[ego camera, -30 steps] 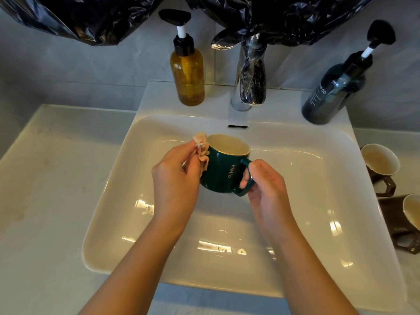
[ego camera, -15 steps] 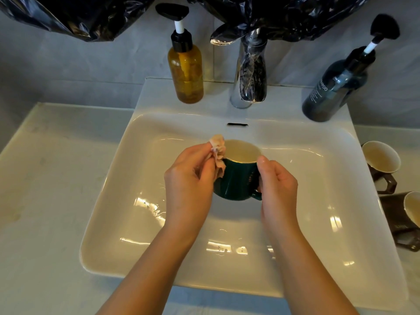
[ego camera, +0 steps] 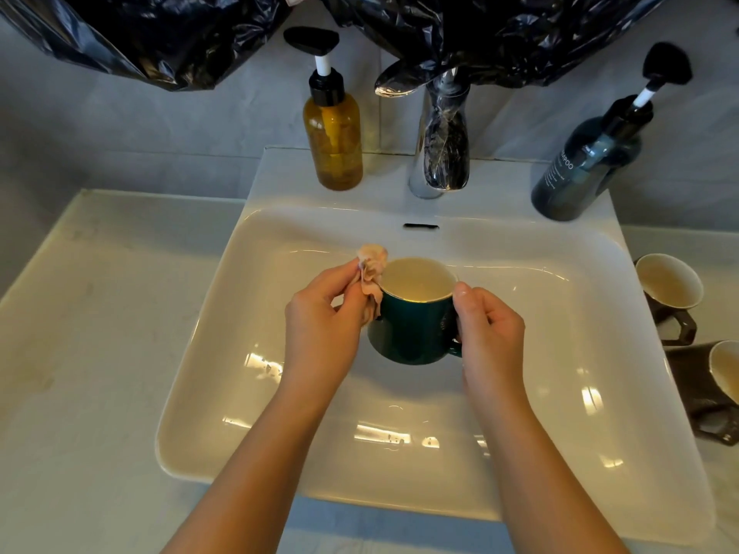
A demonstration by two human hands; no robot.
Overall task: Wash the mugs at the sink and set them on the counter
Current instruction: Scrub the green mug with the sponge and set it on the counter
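At frame centre, above the sink (ego camera: 600,393) basin, the green mug (ego camera: 412,329) is clamped at its handle side by the right hand (ego camera: 490,333) while the left hand (ego camera: 320,333) pinches a soft cloth (ego camera: 371,273) against its rim; the glazed ware is judged rigid, breakable, slippery when wet and best held by the handle.

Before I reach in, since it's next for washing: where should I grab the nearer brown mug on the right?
Judging by its pose, the brown mug lies on its side, mouth facing right, its angular handle toward you. Come from the front and hook that handle.
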